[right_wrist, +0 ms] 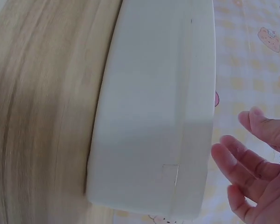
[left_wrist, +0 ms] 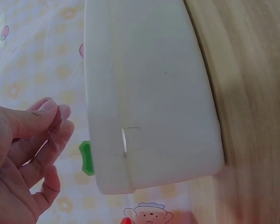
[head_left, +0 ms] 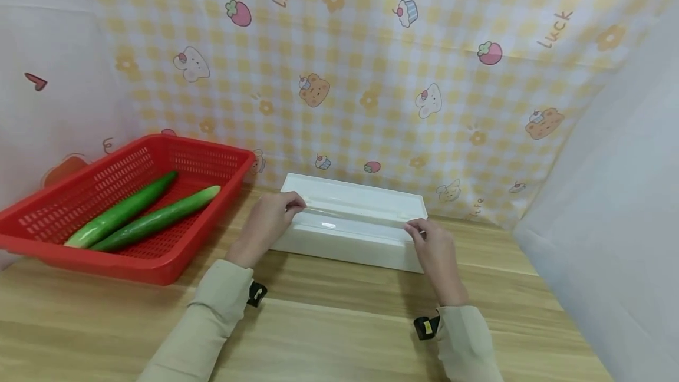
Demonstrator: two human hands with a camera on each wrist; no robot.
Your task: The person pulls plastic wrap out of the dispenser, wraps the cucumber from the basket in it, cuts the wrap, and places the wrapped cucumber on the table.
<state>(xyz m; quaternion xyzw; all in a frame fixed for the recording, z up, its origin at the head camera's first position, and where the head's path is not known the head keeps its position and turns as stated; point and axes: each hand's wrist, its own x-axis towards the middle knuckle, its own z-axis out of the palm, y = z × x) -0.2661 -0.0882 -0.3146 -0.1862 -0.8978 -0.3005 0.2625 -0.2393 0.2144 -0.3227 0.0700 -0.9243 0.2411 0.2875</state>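
Note:
A long white plastic wrap dispenser rests on the wooden table, its top side towards the patterned cloth. My left hand is at its left end, thumb and fingertips pinching the edge of clear plastic wrap. At the right end my right hand pinches the wrap's other side between thumb and index finger. The film between the hands is nearly invisible, showing as a faint line and glare over the dispenser. A green end piece sticks out beside the box in the left wrist view.
A red plastic basket with slotted walls stands at the left. Two green cucumbers lie in it. Behind the dispenser hangs a checked cloth, and a white sheet borders the table on the right.

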